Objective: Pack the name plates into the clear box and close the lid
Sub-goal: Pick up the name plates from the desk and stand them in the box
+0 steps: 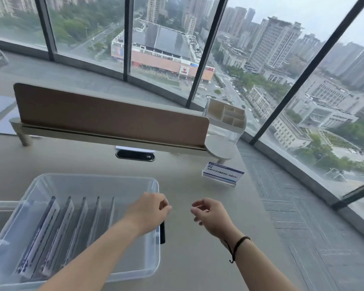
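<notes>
Hands hover empty, fingers loosely curled — right hand [210,215] nearer the blue-and-white acrylic name plate [222,173], lying crosswise beyond the clear plastic box [105,179]; left hand [149,211] over its rim.

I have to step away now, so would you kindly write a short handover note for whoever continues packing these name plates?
Left hand: empty, over the clear box's right rim.
Right hand: empty, loosely curled above the desk.
Clear box: open, near left; several name plates stand in a row inside.
Left to do: one name plate stands on the desk, far right; pack it, then close the lid, which I cannot clearly see.
</notes>
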Motion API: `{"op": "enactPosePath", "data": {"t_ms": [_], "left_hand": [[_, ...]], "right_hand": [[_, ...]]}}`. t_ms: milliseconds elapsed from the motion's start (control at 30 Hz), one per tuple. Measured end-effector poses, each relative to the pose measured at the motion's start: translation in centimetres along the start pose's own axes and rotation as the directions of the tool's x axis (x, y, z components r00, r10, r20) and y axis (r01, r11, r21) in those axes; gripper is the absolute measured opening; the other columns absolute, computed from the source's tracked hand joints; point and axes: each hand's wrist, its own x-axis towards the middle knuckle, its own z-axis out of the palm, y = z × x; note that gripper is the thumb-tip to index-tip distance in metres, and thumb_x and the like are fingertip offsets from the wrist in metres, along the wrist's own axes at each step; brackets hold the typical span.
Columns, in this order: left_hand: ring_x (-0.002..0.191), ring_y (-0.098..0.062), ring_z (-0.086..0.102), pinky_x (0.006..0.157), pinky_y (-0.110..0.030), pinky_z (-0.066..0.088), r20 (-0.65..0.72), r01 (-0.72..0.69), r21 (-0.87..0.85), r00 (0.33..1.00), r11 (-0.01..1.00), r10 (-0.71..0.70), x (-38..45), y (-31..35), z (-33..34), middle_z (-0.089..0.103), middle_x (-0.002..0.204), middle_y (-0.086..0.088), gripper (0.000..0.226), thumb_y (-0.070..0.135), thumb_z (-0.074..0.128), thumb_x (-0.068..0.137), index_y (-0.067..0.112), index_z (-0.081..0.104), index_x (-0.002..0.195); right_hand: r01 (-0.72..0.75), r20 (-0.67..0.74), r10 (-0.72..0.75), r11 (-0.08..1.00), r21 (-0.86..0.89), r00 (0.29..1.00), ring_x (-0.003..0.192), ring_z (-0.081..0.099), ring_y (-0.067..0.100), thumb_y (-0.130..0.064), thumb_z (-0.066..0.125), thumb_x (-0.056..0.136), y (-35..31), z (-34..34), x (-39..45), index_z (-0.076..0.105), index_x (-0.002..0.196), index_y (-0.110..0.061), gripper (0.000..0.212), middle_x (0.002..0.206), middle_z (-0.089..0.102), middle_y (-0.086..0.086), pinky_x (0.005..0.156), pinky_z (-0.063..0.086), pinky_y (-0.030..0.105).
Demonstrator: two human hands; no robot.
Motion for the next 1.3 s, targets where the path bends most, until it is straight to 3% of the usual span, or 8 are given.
{"op": "enactPosePath", "data": {"t_ms": [300, 467, 600, 667, 767, 933, 1067, 1300], "left_hand": [[0.082, -0.009, 0.063, 0.076, -0.031, 0.053, 0.002, -0.044, 0.065, 0.999, 0.997, 0.044, 8.2, 7.9, 5.2, 0.067, 0.083, 0.014, 0.013, 0.034, 0.059, 0.087, 0.028, 0.069, 0.089], [0.084, -0.011, 0.063, 0.076, -0.028, 0.052, -0.001, 0.050, 0.031, 0.999, 0.998, -0.050, 14.2, 12.2, 9.5, 0.068, 0.088, 0.010, 0.009, 0.029, 0.062, 0.087, 0.025, 0.069, 0.090], [0.093, -0.017, 0.060, 0.083, -0.027, 0.046, -0.036, 0.075, 0.046, 0.997, 0.996, -0.073, 19.5, 14.3, 12.4, 0.065, 0.101, 0.000, 0.020, 0.027, 0.063, 0.089, 0.019, 0.068, 0.107], [0.100, -0.021, 0.058, 0.088, -0.028, 0.043, -0.069, 0.084, 0.069, 0.994, 0.994, -0.079, 21.8, 15.1, 13.3, 0.064, 0.107, -0.006, 0.027, 0.025, 0.064, 0.090, 0.016, 0.065, 0.115], [0.103, -0.022, 0.056, 0.091, -0.030, 0.043, -0.067, 0.113, 0.099, 0.992, 0.989, -0.107, 24.4, 16.3, 14.1, 0.059, 0.118, -0.006, 0.035, 0.026, 0.060, 0.092, 0.017, 0.059, 0.125], [0.120, -0.021, 0.052, 0.102, -0.036, 0.042, 0.028, 0.096, 0.187, 0.994, 0.978, -0.103, 29.4, 16.4, 15.4, 0.047, 0.143, 0.002, 0.044, 0.028, 0.054, 0.094, 0.021, 0.047, 0.137], [0.129, -0.018, 0.046, 0.103, -0.035, 0.041, 0.041, 0.080, 0.255, 0.995, 0.964, -0.093, 33.0, 15.9, 16.4, 0.043, 0.147, 0.006, 0.045, 0.028, 0.050, 0.095, 0.022, 0.045, 0.139], [0.123, -0.029, 0.045, 0.092, -0.043, 0.046, 0.178, 0.088, 0.480, 0.965, 0.873, -0.195, 37.2, 12.9, 19.6, 0.042, 0.139, -0.001, 0.041, 0.029, 0.048, 0.095, 0.018, 0.038, 0.133]], "right_hand": [[-0.022, -0.106, 0.030, 0.997, 0.080, 0.994, 0.072, 0.071, 0.018, -0.021, 0.068, 0.086, 5.5, -9.4, 5.4, 0.068, 0.090, -0.021, 0.005, 0.085, 0.071, -0.003, 0.063, 0.054, 0.028], [-0.033, -0.114, 0.038, 0.998, 0.052, 0.993, 0.077, 0.068, 0.015, -0.023, 0.069, 0.085, 10.2, -15.7, 10.7, 0.066, 0.086, -0.027, 0.005, 0.086, 0.070, -0.006, 0.069, 0.055, 0.030], [-0.035, -0.108, 0.033, 0.999, -0.016, 0.994, 0.081, 0.064, 0.009, -0.024, 0.066, 0.088, 13.7, -20.0, 15.4, 0.066, 0.096, -0.024, 0.008, 0.093, 0.068, -0.008, 0.063, 0.045, 0.017], [-0.049, -0.125, 0.042, 0.998, -0.051, 0.991, 0.088, 0.062, 0.011, -0.023, 0.065, 0.088, 15.2, -21.5, 17.6, 0.066, 0.101, -0.022, 0.013, 0.099, 0.068, -0.006, 0.067, 0.044, 0.019], [-0.056, -0.145, 0.039, 0.992, -0.114, 0.989, 0.102, 0.060, 0.017, -0.023, 0.065, 0.088, 16.4, -23.0, 20.7, 0.065, 0.109, -0.018, 0.021, 0.107, 0.066, -0.003, 0.084, 0.042, 0.025], [-0.028, -0.172, -0.006, 0.981, -0.191, 0.985, 0.115, 0.056, 0.020, -0.022, 0.062, 0.090, 16.8, -24.1, 26.1, 0.060, 0.122, -0.014, 0.033, 0.122, 0.062, 0.001, 0.094, 0.040, 0.028], [-0.040, -0.156, -0.003, 0.961, -0.272, 0.988, 0.115, 0.056, 0.020, -0.023, 0.060, 0.090, 17.0, -23.9, 29.6, 0.056, 0.127, -0.019, 0.038, 0.130, 0.059, 0.000, 0.095, 0.042, 0.031], [-0.013, -0.101, -0.023, 0.939, -0.345, 0.995, 0.122, 0.051, 0.021, -0.020, 0.057, 0.092, 19.1, -22.1, 33.5, 0.054, 0.130, -0.018, 0.038, 0.132, 0.057, 0.002, 0.102, 0.041, 0.034]]}}
